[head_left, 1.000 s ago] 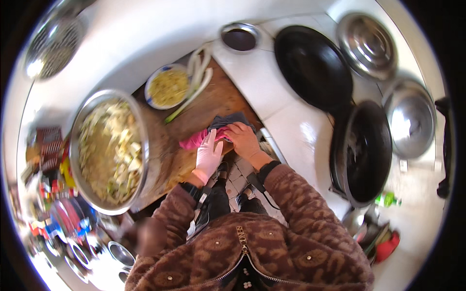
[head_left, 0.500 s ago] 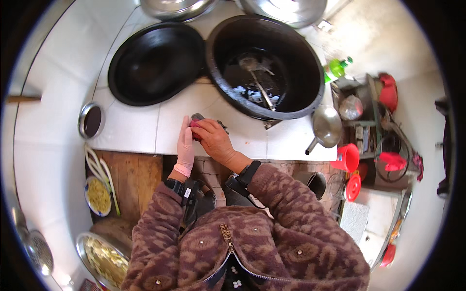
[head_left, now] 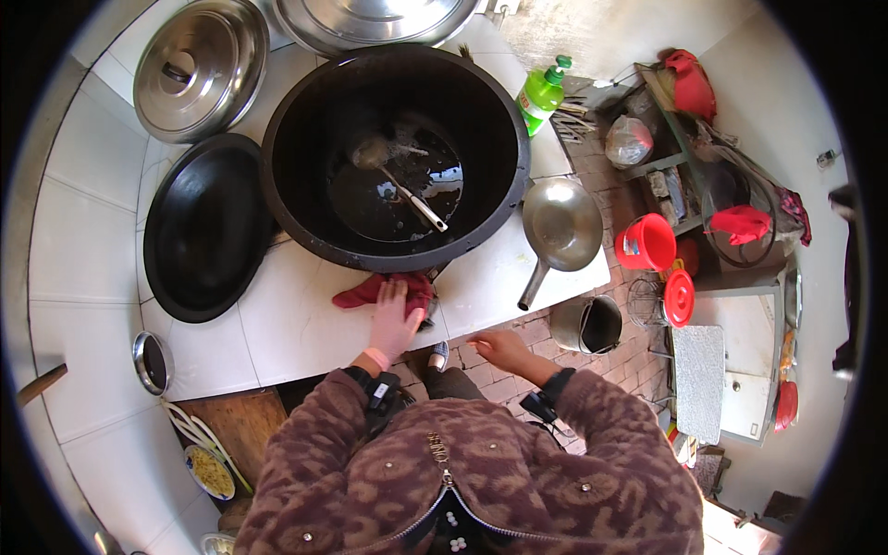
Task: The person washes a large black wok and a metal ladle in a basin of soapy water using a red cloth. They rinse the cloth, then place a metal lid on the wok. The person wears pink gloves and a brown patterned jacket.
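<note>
A crumpled red cloth (head_left: pixel 356 295) lies on the white tiled counter in front of a large black basin (head_left: pixel 398 254). My left hand (head_left: pixel 393 324), in a thin pale pink glove, rests on the cloth with its fingers stretched out, pressing it near the counter's edge. Something dark shows beside and under the hand, too covered to name. Off the counter's front edge, my bare right hand (head_left: pixel 507 351) hangs over the floor with loosely bent fingers and nothing in it. Inside the basin, a long-handled ladle (head_left: pixel 407 192) leans in shallow dark liquid.
Left of the basin lies a round black lid (head_left: pixel 205 227), with steel lids (head_left: pixel 199 69) behind. A steel wok (head_left: pixel 561 222) sits at the right edge, near a green pump bottle (head_left: pixel 541 97). On the brick floor stand a bucket (head_left: pixel 586 324) and a red pail (head_left: pixel 647 242).
My hands were together on a dark and red bundle. Now the right has let go and drawn back to the right, while the left lies on the spread cloth. The view has shifted too.
</note>
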The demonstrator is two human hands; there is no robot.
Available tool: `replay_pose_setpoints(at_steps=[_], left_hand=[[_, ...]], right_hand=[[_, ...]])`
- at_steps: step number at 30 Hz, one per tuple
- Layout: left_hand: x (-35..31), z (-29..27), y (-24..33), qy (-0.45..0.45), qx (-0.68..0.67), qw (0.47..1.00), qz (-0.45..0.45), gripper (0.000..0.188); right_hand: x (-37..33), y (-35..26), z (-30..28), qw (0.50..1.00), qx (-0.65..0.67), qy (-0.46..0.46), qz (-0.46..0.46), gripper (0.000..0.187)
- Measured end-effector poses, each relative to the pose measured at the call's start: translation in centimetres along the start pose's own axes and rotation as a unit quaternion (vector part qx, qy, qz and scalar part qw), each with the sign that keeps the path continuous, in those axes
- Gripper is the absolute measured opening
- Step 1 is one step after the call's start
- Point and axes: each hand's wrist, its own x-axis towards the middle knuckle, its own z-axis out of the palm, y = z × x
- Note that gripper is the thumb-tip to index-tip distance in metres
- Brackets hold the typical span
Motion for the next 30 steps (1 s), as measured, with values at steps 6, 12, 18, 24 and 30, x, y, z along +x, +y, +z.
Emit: replay_pose_setpoints(at_steps=[6, 12, 18, 24, 30], left_hand=[[3.7, 0.3, 2.4, -0.069, -0.132, 0.988, 0.030, 0.057], [4.8, -4.7, -1.5, -0.200, -0.284, 0.934, -0.081, 0.044], [4.2, -15.0, -0.8, -0.140, -0.389, 0.909, -0.048, 0.038], [10.2, -20.2, -2.5, 0.022, -0.191, 0.978, 0.076, 0.033], [14.6, -19.9, -6.2, 0.031, 0.011, 0.994, 0.104, 0.031]], right_hand=[[1.9, -1.3, -0.6, 0.994, 0.009, 0.067, -0.085, 0.045], [9.3, -4.9, 1.3, 0.943, -0.213, 0.186, -0.173, 0.055], [11.3, -9.1, -1.1, 0.979, -0.194, 0.004, -0.057, 0.045], [9.2, -15.7, -7.5, 0.990, -0.037, 0.073, -0.113, 0.044], [11.3, -20.7, -18.1, 0.960, 0.061, 0.188, -0.199, 0.038]])
